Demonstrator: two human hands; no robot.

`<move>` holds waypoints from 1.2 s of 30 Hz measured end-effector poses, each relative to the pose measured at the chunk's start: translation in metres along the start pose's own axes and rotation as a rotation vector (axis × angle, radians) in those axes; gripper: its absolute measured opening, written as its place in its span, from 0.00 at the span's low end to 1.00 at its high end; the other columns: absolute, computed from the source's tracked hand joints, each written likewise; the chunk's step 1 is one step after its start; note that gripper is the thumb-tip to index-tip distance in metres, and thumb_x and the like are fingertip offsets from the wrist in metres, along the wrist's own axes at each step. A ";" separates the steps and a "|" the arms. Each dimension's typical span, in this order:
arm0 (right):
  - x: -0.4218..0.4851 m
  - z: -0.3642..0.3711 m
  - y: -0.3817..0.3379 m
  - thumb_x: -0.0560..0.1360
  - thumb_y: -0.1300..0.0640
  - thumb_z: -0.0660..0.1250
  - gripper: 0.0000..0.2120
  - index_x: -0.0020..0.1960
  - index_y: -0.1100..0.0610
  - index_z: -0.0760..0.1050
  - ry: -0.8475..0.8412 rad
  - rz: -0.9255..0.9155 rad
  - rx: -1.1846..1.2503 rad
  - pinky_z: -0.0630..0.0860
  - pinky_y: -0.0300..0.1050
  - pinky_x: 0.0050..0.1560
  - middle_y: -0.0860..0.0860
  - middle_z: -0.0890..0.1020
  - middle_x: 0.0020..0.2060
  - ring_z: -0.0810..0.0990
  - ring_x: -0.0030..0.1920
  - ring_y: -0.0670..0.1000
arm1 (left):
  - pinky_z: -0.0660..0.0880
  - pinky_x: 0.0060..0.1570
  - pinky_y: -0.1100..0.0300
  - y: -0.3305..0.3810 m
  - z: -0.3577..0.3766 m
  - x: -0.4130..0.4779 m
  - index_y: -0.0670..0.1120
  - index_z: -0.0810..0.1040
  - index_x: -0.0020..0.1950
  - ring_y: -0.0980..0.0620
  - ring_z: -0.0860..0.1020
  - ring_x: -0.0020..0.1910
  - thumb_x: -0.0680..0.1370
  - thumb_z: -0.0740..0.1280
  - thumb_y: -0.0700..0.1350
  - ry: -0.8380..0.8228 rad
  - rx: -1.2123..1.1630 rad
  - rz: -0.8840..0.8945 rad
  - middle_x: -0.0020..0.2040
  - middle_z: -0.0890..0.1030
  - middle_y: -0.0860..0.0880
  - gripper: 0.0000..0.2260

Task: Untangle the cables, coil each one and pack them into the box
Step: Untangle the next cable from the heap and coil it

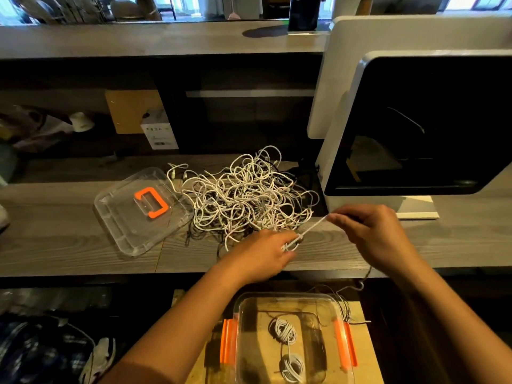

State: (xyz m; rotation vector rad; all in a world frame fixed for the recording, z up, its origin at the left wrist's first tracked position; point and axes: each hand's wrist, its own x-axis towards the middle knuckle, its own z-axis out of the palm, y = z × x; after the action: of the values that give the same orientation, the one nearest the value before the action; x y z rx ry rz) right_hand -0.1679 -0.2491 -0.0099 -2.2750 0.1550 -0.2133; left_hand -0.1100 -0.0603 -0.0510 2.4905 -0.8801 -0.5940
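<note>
Two coils in the box, big tangle left
The left hand and right hand each pinch one white cable, pulled straight between them.

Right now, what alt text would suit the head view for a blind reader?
A left hand and right hand pull one white cable taut beside a tangled cable pile on a wooden desk. A clear lid lies left; the clear box below holds two coiled cables.
</note>
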 end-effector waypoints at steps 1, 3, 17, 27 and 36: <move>0.000 0.003 0.003 0.75 0.54 0.66 0.05 0.45 0.48 0.81 0.018 0.013 0.030 0.69 0.38 0.34 0.45 0.77 0.29 0.73 0.30 0.42 | 0.69 0.54 0.60 0.003 0.004 0.000 0.58 0.62 0.72 0.50 0.74 0.60 0.81 0.60 0.49 -0.021 -0.091 0.028 0.67 0.72 0.49 0.20; -0.001 0.013 0.011 0.76 0.55 0.65 0.06 0.43 0.47 0.79 0.062 0.077 0.119 0.69 0.39 0.33 0.48 0.76 0.29 0.72 0.30 0.43 | 0.67 0.60 0.62 0.011 0.007 0.001 0.56 0.56 0.75 0.51 0.71 0.64 0.82 0.56 0.43 -0.010 -0.396 0.066 0.70 0.68 0.50 0.23; -0.036 0.070 -0.006 0.78 0.59 0.61 0.09 0.43 0.52 0.78 -0.438 0.020 0.109 0.72 0.41 0.36 0.45 0.80 0.34 0.77 0.33 0.39 | 0.67 0.51 0.54 0.040 -0.002 0.020 0.45 0.73 0.53 0.49 0.67 0.51 0.79 0.49 0.52 0.564 0.097 0.110 0.50 0.70 0.47 0.17; -0.005 -0.013 0.011 0.74 0.49 0.66 0.07 0.40 0.48 0.80 -0.356 0.145 -0.083 0.72 0.35 0.33 0.45 0.80 0.29 0.76 0.31 0.41 | 0.70 0.57 0.55 -0.019 -0.024 0.002 0.52 0.75 0.62 0.51 0.74 0.56 0.73 0.43 0.68 0.087 0.257 -0.115 0.59 0.76 0.49 0.33; 0.004 0.010 0.024 0.78 0.51 0.60 0.15 0.47 0.60 0.80 0.042 0.347 0.345 0.59 0.35 0.24 0.45 0.68 0.20 0.63 0.24 0.44 | 0.68 0.59 0.69 0.014 -0.008 0.002 0.49 0.57 0.75 0.56 0.73 0.59 0.82 0.55 0.40 0.062 -0.646 0.000 0.70 0.68 0.49 0.22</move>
State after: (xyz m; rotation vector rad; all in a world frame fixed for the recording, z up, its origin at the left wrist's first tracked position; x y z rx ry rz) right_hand -0.1624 -0.2579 -0.0342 -1.8669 0.4918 -0.0957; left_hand -0.1114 -0.0690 -0.0377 1.9105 -0.5479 -0.6689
